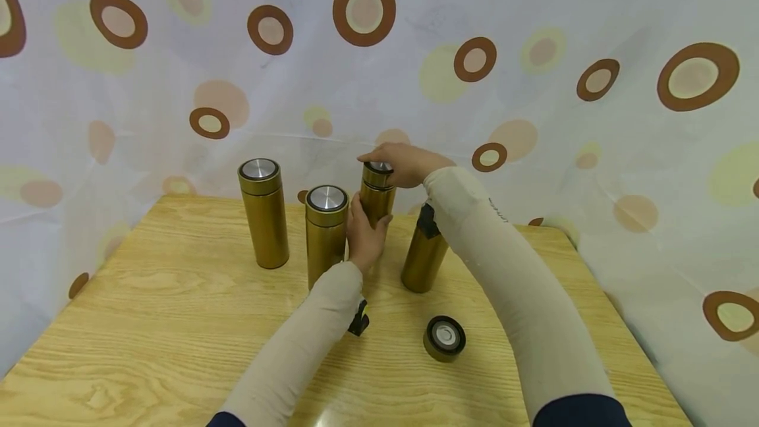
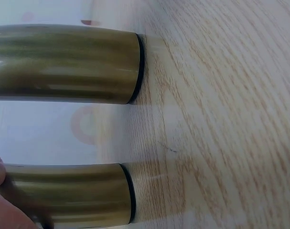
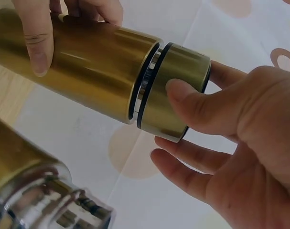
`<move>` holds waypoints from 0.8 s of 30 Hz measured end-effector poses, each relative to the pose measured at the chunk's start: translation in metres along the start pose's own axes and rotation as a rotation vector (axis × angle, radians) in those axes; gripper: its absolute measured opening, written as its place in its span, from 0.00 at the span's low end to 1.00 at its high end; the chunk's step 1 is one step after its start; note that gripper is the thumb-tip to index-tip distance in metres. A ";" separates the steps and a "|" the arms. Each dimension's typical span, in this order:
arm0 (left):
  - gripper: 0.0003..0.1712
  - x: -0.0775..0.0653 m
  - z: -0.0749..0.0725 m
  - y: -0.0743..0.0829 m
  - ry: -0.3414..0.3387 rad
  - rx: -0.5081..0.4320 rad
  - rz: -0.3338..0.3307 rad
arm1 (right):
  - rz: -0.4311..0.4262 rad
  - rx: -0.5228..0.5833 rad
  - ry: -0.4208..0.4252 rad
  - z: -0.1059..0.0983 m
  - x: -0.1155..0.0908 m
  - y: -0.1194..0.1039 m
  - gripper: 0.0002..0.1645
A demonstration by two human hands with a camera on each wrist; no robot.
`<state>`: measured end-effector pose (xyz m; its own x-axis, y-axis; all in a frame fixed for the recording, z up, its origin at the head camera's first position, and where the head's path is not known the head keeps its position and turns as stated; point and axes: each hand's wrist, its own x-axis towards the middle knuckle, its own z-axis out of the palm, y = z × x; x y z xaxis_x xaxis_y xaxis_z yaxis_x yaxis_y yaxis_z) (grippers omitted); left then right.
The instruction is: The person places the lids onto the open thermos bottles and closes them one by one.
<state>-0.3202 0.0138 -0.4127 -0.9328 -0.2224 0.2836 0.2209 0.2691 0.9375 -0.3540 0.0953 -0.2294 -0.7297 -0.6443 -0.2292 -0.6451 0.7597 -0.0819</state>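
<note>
At the back middle of the table stands a gold thermos bottle (image 1: 373, 206), its body gripped by my left hand (image 1: 366, 239). My right hand (image 1: 408, 165) holds its lid (image 3: 178, 90) from above, thumb on the near side and fingers round the far side. Between lid and body a narrow gap shows the shiny neck in the right wrist view. To the right is a second thermos (image 1: 423, 262), its top hidden behind my right wrist in the head view; its bare steel neck (image 3: 49, 205) shows in the right wrist view. A loose lid (image 1: 445, 339) lies underside up in front.
Two lidded gold thermoses stand to the left, one (image 1: 265, 216) farther back and one (image 1: 325, 236) close beside my left hand. All are on a wooden table (image 1: 178, 321). Behind it hangs a patterned sheet (image 1: 415, 104) with brown rings.
</note>
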 end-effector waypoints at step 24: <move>0.41 0.001 0.000 -0.002 0.020 0.020 0.018 | 0.193 -0.109 -0.045 -0.001 0.006 -0.013 0.36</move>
<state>-0.3219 0.0128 -0.4147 -0.9228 -0.2357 0.3047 0.2317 0.2921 0.9279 -0.3504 0.0817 -0.2284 -0.8328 -0.4815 -0.2732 -0.5169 0.8530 0.0721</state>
